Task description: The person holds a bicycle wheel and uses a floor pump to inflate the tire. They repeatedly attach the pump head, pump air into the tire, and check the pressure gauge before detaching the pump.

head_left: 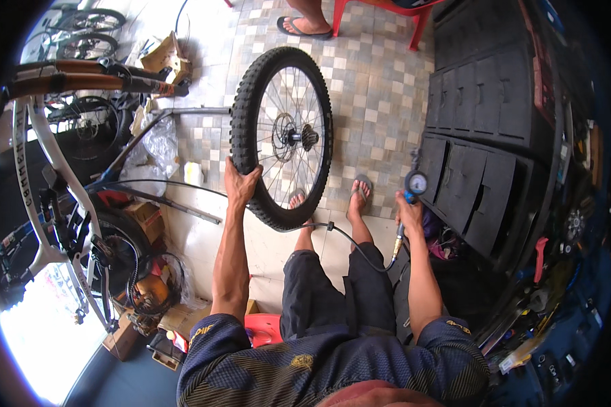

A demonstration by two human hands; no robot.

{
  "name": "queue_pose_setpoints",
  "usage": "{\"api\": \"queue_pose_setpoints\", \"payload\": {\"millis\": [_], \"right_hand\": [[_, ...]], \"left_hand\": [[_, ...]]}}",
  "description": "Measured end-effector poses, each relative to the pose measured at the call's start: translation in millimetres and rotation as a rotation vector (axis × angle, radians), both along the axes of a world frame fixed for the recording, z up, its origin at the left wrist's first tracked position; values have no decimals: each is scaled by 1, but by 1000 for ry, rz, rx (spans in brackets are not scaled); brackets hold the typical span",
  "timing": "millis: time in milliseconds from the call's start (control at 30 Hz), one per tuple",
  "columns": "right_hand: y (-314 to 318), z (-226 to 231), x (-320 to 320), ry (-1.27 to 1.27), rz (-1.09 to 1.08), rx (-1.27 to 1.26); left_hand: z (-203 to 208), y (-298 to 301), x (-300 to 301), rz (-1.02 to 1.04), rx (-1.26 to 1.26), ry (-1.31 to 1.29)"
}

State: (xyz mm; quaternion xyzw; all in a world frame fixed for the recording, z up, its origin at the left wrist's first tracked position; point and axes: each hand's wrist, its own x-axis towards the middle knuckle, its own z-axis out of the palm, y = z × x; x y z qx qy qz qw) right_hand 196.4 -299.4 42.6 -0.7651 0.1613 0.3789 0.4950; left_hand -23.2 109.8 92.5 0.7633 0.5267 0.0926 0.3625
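A bicycle wheel [241, 102] with a knobby black tyre stands upright on the tiled floor, its cassette [309, 138] and brake disc [283, 136] showing. Closed round the tyre's near left side is my left hand [240, 182], thumb on the sidewall. My right hand [409, 214] grips a tyre inflator gun with a round dial gauge [416, 182], held off to the right of the wheel. From the inflator's brass fitting [396, 247] a black hose [360, 252] curves left toward the bottom of the tyre. Whether the hose is joined to a valve is hidden.
On the left, a white bicycle frame [58, 159] hangs near boxes and plastic bags [149, 146]. Black drawer cabinets [478, 95] line the right side. Another person's foot [309, 26] and a red chair [380, 5] are at the far edge. Beneath me is a red stool [263, 328].
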Motion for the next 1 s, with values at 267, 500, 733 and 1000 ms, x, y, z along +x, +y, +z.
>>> {"api": "queue_pose_setpoints", "payload": {"millis": [267, 500, 733, 1000], "right_hand": [[67, 147, 17, -239, -23, 250], [75, 141, -14, -348, 45, 27], [5, 57, -31, -525, 137, -224], [13, 78, -45, -333, 36, -191]], "left_hand": [[33, -82, 60, -215, 76, 77], [24, -181, 72, -594, 213, -40], [13, -223, 50, -841, 165, -70], [10, -234, 38, -875, 174, -56]]}}
